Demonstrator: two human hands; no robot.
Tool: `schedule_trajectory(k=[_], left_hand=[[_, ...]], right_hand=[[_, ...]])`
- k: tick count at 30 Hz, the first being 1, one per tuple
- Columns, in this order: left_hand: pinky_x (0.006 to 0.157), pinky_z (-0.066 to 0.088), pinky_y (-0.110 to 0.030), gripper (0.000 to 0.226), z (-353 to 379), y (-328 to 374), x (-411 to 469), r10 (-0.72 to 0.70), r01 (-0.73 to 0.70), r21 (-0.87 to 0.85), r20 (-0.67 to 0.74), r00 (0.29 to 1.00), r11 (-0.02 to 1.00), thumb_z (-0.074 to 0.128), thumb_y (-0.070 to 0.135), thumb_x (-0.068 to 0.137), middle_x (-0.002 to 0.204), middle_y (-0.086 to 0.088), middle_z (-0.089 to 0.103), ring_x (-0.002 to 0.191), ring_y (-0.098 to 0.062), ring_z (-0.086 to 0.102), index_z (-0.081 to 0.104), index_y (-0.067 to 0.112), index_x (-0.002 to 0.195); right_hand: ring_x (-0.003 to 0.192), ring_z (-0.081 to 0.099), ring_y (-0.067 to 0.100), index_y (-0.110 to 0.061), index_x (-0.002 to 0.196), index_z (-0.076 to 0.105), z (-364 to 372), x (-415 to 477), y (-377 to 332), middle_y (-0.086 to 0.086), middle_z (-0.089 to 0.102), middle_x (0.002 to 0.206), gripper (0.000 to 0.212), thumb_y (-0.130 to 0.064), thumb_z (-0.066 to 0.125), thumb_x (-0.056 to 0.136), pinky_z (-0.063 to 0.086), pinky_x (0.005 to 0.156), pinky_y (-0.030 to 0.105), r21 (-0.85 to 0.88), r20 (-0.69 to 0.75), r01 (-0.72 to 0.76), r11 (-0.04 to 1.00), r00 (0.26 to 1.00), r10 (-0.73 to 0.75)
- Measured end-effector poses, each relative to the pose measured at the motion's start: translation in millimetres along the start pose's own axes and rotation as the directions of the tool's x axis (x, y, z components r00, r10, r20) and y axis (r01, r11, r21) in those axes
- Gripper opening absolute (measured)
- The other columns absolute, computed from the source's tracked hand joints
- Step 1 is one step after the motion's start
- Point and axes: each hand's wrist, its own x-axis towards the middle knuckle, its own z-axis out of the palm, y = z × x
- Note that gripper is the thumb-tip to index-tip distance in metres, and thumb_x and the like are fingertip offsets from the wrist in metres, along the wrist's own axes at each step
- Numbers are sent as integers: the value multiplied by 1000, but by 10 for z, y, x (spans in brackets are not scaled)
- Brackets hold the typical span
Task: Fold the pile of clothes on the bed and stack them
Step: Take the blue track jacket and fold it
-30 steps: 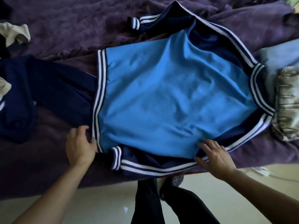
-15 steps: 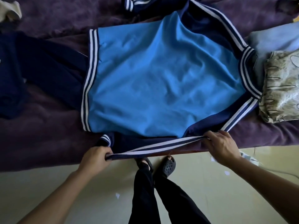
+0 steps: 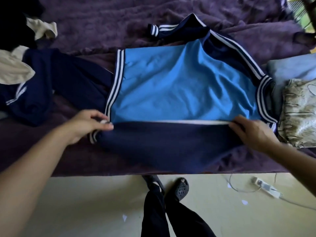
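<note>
From the head camera we see the jacket spread flat on the purple blanket near the bed's front edge. Its body is bright blue, with navy sleeves and white-striped trim at hem, collar and cuffs. The near sleeve lies across the lower edge as a dark navy band. Our left hand pinches its striped cuff, and our right hand grips its other end, fingers curled over the white stripe. The far sleeve trails up the blanket. Navy trousers lie to the left and a patterned pillow to the right.
</note>
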Motion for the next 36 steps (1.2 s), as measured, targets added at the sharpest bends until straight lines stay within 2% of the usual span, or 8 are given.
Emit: schedule_trajectory(k=[5, 9, 16, 21, 24, 28, 31, 36], left_hand=[[99, 47, -40, 70, 235, -136, 607, -103, 124, 17, -450, 887, 992, 80, 36, 74, 132, -14, 54, 115, -29, 56, 50, 11, 132], [92, 50, -39, 60, 506, -493, 570, -222, 169, -185, -318, 922, 968, 77, 40, 76, 122, -5, 61, 104, -21, 61, 56, 14, 125], [54, 52, -33, 26, 715, -506, 575, 50, -59, -8, -395, 917, 998, 68, 7, 77, 55, -4, 50, 52, -17, 53, 49, 11, 61], [66, 40, -33, 9, 336, -643, 552, -69, 181, 113, -635, 770, 977, 59, 2, 81, 72, -8, 57, 80, -36, 62, 59, 6, 74], [77, 42, -40, 4, 279, -429, 595, 234, -71, 255, -696, 679, 964, 59, 8, 86, 95, -16, 60, 91, -37, 57, 58, 7, 90], [92, 41, -44, 27, 647, -201, 552, 854, -554, 704, -144, 500, 444, 55, 26, 88, 120, -15, 58, 112, -34, 51, 64, 13, 110], [111, 31, -48, 47, 909, -369, 601, 646, -543, 810, 294, 705, 224, 47, 40, 93, 150, -14, 37, 140, -33, 33, 50, 25, 138], [112, 19, -43, 51, 793, -309, 1049, 273, -431, 892, 384, 882, 138, 35, 34, 100, 158, -8, 14, 144, -29, 15, 19, 36, 149]], right_hand=[[109, 56, 36, -20, 119, 59, 273, 668, -143, 10, 65, 115, 33, -39, 56, 93, 43, 84, 43, 10, 53, -205, 979, 978, 204], [106, 56, 39, -13, 117, 63, 516, 304, -457, 15, 62, 112, 41, -34, 71, 82, 46, 83, 48, 14, -56, -69, 997, 996, 70], [149, 10, 24, -38, 149, 28, 1203, -329, -782, 1, 13, 161, 85, -71, 56, 77, 19, 114, 46, -59, 394, 60, 996, 919, -32], [149, -7, 19, -48, 150, 3, 1309, -332, -664, -4, -7, 162, 83, -84, 28, 79, 7, 119, 46, -149, 552, -24, 989, 827, 103], [149, -8, 18, -48, 150, 4, 1287, -261, -681, -4, -7, 162, 87, -88, 19, 74, 7, 118, 45, -136, 578, -51, 989, 807, 121], [149, -9, 17, -47, 150, 5, 1282, -153, -801, -4, -10, 162, 86, -87, 16, 75, 8, 118, 44, -153, 600, -62, 986, 787, 143], [149, -6, 14, -49, 149, 10, 1310, -37, -836, -8, -8, 162, 82, -86, 19, 77, 12, 118, 43, -141, 619, -107, 984, 766, 172], [145, 17, 10, -51, 143, 29, 1178, 204, -672, -15, 18, 159, 79, -87, 27, 74, 27, 111, 38, -76, 705, -149, 986, 691, 159]])
